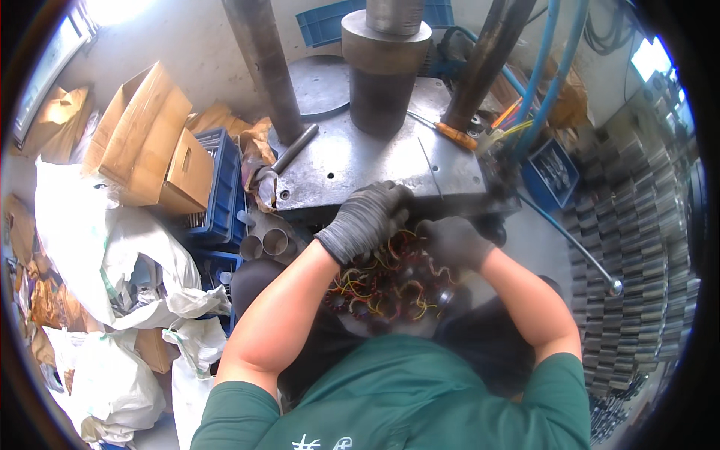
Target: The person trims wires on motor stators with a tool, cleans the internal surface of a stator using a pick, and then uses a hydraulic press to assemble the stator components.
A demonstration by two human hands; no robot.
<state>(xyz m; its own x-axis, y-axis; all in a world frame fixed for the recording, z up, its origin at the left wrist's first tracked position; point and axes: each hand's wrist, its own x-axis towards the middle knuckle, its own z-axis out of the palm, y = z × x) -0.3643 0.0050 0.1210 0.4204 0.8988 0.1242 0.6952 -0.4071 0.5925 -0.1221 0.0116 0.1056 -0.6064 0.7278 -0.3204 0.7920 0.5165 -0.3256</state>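
Both my hands wear dark grey gloves. My left hand (pixel 365 219) rests curled at the front edge of a steel press table (pixel 352 161), fingers bent over something I cannot make out. My right hand (pixel 452 241) reaches down into a heap of wound stator coils (pixel 382 289) with copper windings and red and yellow leads, just below the table edge. Its fingers are closed among the coils. A thick steel ram cylinder (pixel 384 71) stands on the table above my hands.
Cardboard boxes (pixel 146 139) and a blue crate (pixel 219 187) stand left, with white sacks (pixel 112 255) below. Short metal tubes (pixel 264 244) sit beside the table. An orange-handled screwdriver (pixel 456 136) lies on the plate. Stacks of metal laminations (pixel 637 247) fill the right.
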